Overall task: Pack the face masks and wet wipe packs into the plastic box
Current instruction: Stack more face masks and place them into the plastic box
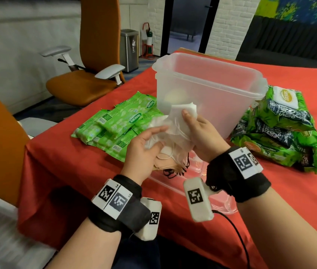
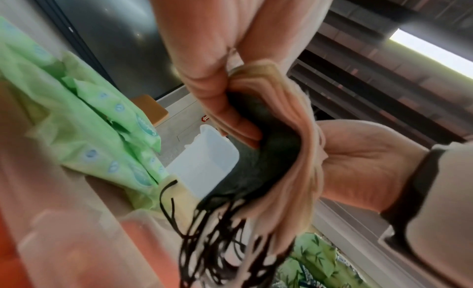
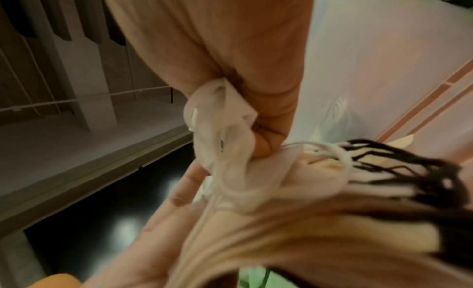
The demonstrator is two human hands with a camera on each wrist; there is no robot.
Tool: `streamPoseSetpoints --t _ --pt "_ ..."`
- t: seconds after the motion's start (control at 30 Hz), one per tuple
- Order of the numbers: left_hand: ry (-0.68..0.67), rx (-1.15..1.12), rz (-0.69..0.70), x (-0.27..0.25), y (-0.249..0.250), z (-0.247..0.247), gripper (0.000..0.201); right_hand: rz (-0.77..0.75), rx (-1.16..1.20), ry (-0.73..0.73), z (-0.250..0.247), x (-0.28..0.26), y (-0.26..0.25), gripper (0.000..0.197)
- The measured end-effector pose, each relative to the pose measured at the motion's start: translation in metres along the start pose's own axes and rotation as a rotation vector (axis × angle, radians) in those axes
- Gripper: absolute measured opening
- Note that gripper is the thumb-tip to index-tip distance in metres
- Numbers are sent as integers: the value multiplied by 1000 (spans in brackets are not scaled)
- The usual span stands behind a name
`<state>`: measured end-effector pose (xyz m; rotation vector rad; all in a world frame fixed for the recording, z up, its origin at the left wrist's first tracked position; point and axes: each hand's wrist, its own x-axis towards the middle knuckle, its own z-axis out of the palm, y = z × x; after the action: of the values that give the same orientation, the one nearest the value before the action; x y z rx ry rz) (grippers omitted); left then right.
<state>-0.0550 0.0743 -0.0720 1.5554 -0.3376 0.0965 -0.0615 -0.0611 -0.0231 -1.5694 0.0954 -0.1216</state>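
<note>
From here the bundle of face masks is half buried under both hands, so how many there are can't be counted. The plastic box is cloudy: a pale round shape shows through its wall, unreadable. Both wrist views are smeared with blur, and the lid lies largely behind the right hand and its wristband

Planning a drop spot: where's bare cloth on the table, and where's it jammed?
Bare red tablecloth shows at the near-left corner, below the light green wipe packs, and at the near right in front of the dark green wipe packs. The middle is crowded: plastic box, clear lid, both hands bunching face masks.
</note>
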Motion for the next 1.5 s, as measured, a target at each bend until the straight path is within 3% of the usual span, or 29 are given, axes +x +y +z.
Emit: streamPoseSetpoints --t 0.13,0.23,0.27,0.4,0.5,0.63,0.67,0.77,0.93,1.0,1.07,1.17,1.37,1.5 --pt "83 -150 -149 3 4 0 30 26 -37 33 6 2 8 41" --pt "152 -257 -163 6 3 2 5 29 -46 -7 8 2 12 45" --pt "171 -258 -161 6 2 3 4 25 -72 -21 8 2 14 45" --pt "259 -240 -152 7 -4 6 26 67 -124 -68 10 0 20 41" --pt "235 -223 -151 6 -3 6 34 111 -195 -43 9 1 22 37" --pt "212 -125 -73 4 -4 1 36 -130 -447 67 -3 5 16 58" --pt "206 -101 -55 4 -4 0 37 -201 -547 80 -6 4 12 56" --pt "169 -106 -30 2 -4 -2 43 -336 -712 149 -7 3 0 27" --pt "97 -99 18 0 -4 -6 57 -222 -905 160 -7 5 -2 29" --pt "93 -84 28 0 -4 -7 53 -281 -900 188 -8 3 -3 23" --pt "118 -48 13 0 -6 -7 44 -444 -864 187 -9 1 -2 22" --pt "149 -116 -73 1 -8 -9 32 -607 -729 64 -11 -2 2 10" --pt "112 -166 -125 1 -6 -9 27 -466 -555 27 -19 -1 9 46" --pt "128 -166 -142 0 -5 -10 22 -413 -398 52 -21 -5 5 41"
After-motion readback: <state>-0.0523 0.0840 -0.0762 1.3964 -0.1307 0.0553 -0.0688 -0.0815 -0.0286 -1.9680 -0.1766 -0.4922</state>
